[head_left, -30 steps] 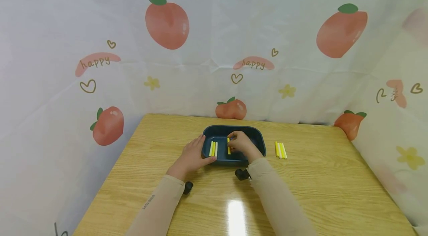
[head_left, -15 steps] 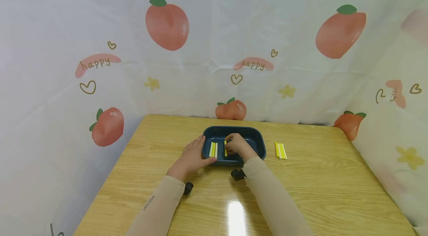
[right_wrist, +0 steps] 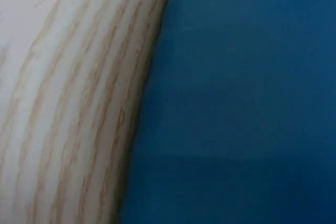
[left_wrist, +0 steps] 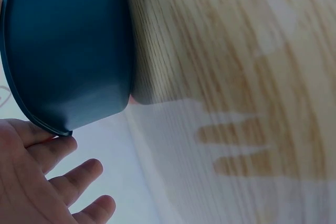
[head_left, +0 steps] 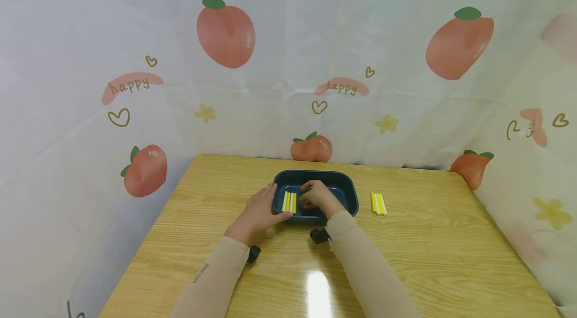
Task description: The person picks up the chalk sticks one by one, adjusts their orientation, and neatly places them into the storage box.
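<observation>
Neatly, four yellow and white sticks point(head_left: 288, 203) lay side by side inside the left end of a dark blue box point(head_left: 341, 187). The left hand point(head_left: 260, 208) touched its rim, fingers spread; the right hand point(head_left: 318, 195), fingers loosely bent, was just beside the sticks. More sticks point(head_left: 379, 203) lay on the table point(head_left: 428, 243).

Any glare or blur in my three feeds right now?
Head: bright glare patch on the near tabletop, away from the sticks; left wrist: pale reflections on the tabletop, with darker finger-shaped patches; right wrist: soft focus, blue tray wall filling much of the frame.
</observation>
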